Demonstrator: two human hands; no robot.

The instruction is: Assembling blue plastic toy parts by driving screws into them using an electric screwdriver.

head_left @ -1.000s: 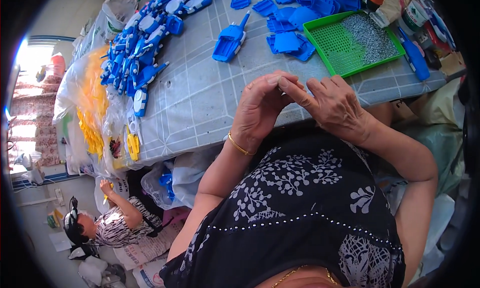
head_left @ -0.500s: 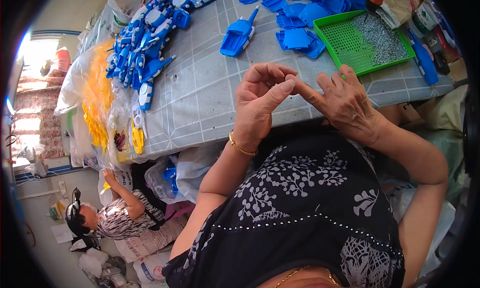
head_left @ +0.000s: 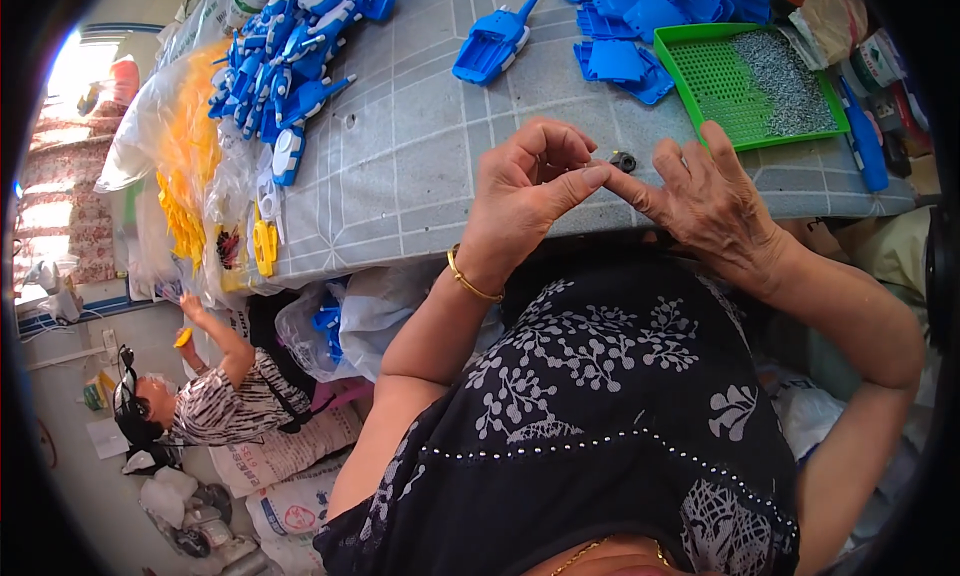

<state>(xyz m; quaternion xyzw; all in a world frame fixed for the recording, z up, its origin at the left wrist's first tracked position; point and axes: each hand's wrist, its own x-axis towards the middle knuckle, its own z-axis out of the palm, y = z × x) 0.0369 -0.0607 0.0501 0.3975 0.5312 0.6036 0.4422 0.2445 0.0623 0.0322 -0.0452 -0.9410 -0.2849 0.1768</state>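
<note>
My left hand [head_left: 535,191] is bent over the table's near edge, its thumb and forefinger pinched together against the tip of my right forefinger. Whatever lies in that pinch, if anything, is too small to make out. My right hand [head_left: 715,206] has its forefinger stretched toward the left thumb, while the other fingers stand up apart and half bent. Behind the meeting fingertips, a small dark round part [head_left: 622,161] rests on the table. Farther off lies a blue plastic shell [head_left: 492,44] with a pointed stem, touched by neither hand.
A green perforated tray [head_left: 668,64] holds many small screws [head_left: 790,81]; a blue-handled tool [head_left: 866,141] lies to its right. Blue covers [head_left: 612,61] lie behind. Blue-and-white assemblies [head_left: 285,86] and bagged yellow parts [head_left: 185,211] fill the left. Another person [head_left: 220,396] sits at lower left.
The view has shifted slightly. Both hands stay together at the fingertips, and the small dark part now shows between them. The other person has raised an arm and holds something yellow.
</note>
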